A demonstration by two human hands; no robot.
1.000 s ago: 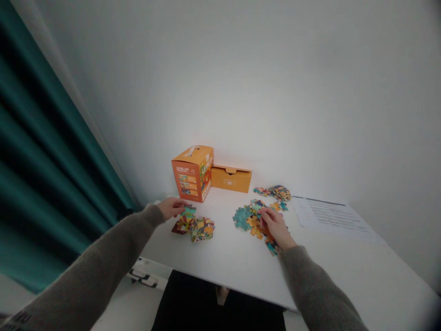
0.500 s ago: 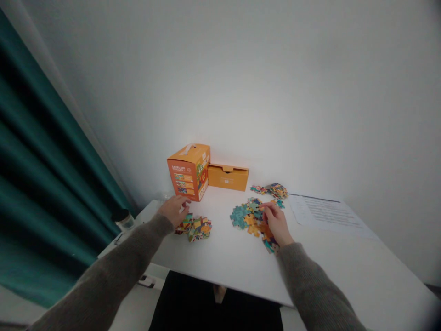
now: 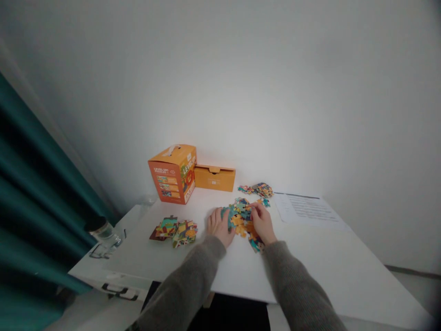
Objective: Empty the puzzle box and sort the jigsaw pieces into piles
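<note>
Teal and orange jigsaw puzzle pieces (image 3: 241,228) lie in a group on the white table (image 3: 310,262). My left hand (image 3: 219,228) rests at the group's left edge, with its fingers apart and touching the teal pieces. At the right side, my right hand (image 3: 262,223) has thumb and fingers pinched together over the group, on what looks like a puzzle piece; its fingertips partly hide it. Further left on the table are two overlapping stacks of puzzle pieces, one with green and red (image 3: 167,227) and one with yellow and orange (image 3: 186,233).
An orange puzzle box (image 3: 168,179) stands at the back, beside a low yellow-orange carton (image 3: 215,179). Another puzzle pile (image 3: 262,189) lies near the wall. Printed sheets (image 3: 306,209) are at right. A glass jar with a dark lid (image 3: 106,234) stands at the left edge.
My left hand has left the left-hand stacks and moved right to the teal pieces. My right hand stays over the group. The view has shifted, bringing the jar fully into sight.
</note>
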